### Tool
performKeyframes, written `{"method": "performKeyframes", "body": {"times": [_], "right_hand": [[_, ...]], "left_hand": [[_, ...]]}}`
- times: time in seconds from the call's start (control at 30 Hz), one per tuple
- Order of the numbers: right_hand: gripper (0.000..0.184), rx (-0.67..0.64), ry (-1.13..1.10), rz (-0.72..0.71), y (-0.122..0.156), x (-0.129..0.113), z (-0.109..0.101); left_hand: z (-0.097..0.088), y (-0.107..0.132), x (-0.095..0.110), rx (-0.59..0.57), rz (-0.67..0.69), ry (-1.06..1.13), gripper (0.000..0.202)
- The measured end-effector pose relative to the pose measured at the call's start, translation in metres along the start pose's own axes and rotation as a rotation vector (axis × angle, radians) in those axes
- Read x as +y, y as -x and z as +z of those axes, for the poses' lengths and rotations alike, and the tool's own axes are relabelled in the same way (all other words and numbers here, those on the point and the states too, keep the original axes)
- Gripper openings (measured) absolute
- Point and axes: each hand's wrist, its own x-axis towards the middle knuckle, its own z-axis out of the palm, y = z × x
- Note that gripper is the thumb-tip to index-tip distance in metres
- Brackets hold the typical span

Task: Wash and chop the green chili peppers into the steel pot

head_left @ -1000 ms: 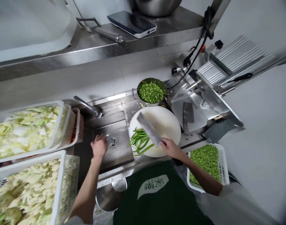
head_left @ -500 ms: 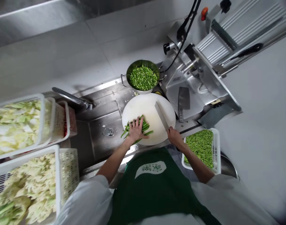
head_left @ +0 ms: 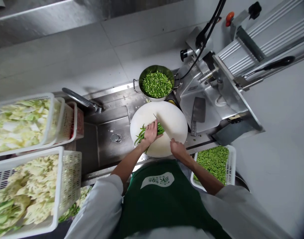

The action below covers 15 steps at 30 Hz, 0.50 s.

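Observation:
A round white cutting board (head_left: 175, 119) lies by the sink, with a bunch of green beans (head_left: 141, 134) on its left side. My left hand (head_left: 151, 132) presses down on the beans with curled fingers. My right hand (head_left: 177, 148) is closed round the handle of a cleaver (head_left: 164, 125), whose blade stands edge-on against the beans beside my left fingers. A steel bowl of chopped beans (head_left: 156, 84) stands just behind the board.
A white basket of chopped beans (head_left: 214, 162) sits at my right. A second cleaver (head_left: 198, 113) lies on the slicer machine (head_left: 231, 73). At left are baskets of cut cabbage (head_left: 22, 119) and cauliflower (head_left: 35, 186), a sink (head_left: 112, 139) and a faucet (head_left: 79, 99).
My left hand came from the sink onto the beans and bunched them. The cleaver swung in from the right to stand against the beans. The view tilted down.

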Motion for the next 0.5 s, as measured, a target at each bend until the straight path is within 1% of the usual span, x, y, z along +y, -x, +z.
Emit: {"method": "performKeyframes", "body": {"times": [0.07,0.13,0.23,0.37,0.5], "right_hand": [[0.036,0.002,0.008,-0.009,0.0,-0.001,-0.003],[0.036,0.013,0.014,0.015,0.0,0.0,-0.005],[0.035,-0.001,0.009,0.02,0.001,-0.003,-0.003],[0.034,-0.036,0.001,-0.039,0.002,-0.013,-0.001],[0.031,-0.018,0.041,-0.022,-0.004,-0.012,-0.011]], "left_hand": [[-0.002,0.008,0.001,0.057,-0.067,-0.003,0.091],[-0.002,0.019,0.002,0.099,-0.15,-0.004,0.086],[0.002,0.027,0.008,0.1,-0.233,0.044,0.073],[0.008,0.023,0.017,0.105,-0.304,0.085,0.068],[0.012,0.019,0.018,0.125,-0.31,0.073,0.063]]}}
